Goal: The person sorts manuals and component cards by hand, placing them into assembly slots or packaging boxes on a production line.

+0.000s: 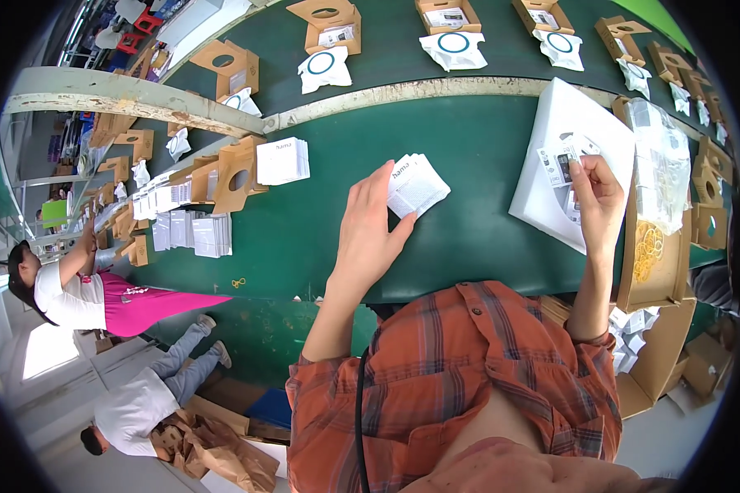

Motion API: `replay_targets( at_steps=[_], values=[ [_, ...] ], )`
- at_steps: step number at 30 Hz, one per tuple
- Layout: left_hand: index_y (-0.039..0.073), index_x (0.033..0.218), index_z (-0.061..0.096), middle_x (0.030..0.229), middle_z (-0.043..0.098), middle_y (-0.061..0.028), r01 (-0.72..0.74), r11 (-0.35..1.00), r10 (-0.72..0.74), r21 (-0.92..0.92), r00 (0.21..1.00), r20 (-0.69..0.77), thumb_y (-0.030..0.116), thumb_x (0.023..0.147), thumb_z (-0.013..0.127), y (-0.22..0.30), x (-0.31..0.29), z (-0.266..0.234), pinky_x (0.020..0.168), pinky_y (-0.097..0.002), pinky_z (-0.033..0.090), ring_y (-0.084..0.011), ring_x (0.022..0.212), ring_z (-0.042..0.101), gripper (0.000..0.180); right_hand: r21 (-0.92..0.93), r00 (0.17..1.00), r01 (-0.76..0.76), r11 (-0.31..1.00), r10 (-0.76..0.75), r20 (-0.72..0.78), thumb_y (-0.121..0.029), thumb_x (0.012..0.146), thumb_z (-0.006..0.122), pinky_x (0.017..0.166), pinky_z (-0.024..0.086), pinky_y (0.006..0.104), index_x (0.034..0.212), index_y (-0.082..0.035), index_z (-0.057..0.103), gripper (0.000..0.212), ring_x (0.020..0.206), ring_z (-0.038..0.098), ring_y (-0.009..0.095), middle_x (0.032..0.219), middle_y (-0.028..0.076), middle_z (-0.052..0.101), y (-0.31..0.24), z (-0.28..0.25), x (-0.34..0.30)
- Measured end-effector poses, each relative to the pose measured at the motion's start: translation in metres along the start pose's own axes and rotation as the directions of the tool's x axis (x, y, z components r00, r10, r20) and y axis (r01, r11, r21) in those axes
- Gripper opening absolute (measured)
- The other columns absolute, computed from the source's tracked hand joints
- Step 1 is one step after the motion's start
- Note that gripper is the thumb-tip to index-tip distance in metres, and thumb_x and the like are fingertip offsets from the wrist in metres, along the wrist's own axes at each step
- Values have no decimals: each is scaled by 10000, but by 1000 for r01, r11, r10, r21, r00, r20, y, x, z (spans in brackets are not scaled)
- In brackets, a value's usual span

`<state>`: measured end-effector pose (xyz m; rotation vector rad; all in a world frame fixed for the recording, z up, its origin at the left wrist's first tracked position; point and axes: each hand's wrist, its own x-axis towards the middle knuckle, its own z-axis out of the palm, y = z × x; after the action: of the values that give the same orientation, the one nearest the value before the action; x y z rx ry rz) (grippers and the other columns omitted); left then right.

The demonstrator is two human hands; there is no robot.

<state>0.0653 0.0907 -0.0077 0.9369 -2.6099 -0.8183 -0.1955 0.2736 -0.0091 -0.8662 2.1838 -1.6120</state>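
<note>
leaflets [419,187] touch left fingers [377,185]; printed card [561,167] at right fingers [582,184]

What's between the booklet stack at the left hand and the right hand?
Head view: from the booklet stack and left hand rightward, green tabletop, then the white foam block, then a printed slip in the right hand.

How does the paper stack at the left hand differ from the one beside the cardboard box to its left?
The hand-side stack has the left hand at its edges; no hand is on the box-side stack. The hand-side stack is turned at a clear slant, while the box-side stack lies squarer, right by the cardboard box. Both are white, layered paper with dark print on top.
</note>
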Motion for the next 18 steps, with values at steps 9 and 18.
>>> replay_targets(
  at_steps=[9, 18],
  values=[
    [80, 1382, 449, 1425, 417, -171, 82, 985, -90, -152, 995, -45, 32, 759, 717, -13, -8, 1, 985, -390, 470, -334, 1252, 488, 680, 52, 995, -40, 998, 35, 94, -100, 937, 629, 615, 380, 181, 890, -14, 616, 98, 666, 468, 31, 745, -35, 582, -8, 19, -5],
    [80, 1300, 537, 1409, 427, -144, 138, 881, -186, -453, 981, -63, -53, 787, 640, -23, -7, 3, 909, -341, 520, -270, 1192, 550, 540, 133, 954, -132, 982, 90, 285, -89, 932, 622, 595, 368, 175, 886, -12, 614, 90, 667, 456, 1, 719, -61, 546, -27, 56, -19]
  ],
)
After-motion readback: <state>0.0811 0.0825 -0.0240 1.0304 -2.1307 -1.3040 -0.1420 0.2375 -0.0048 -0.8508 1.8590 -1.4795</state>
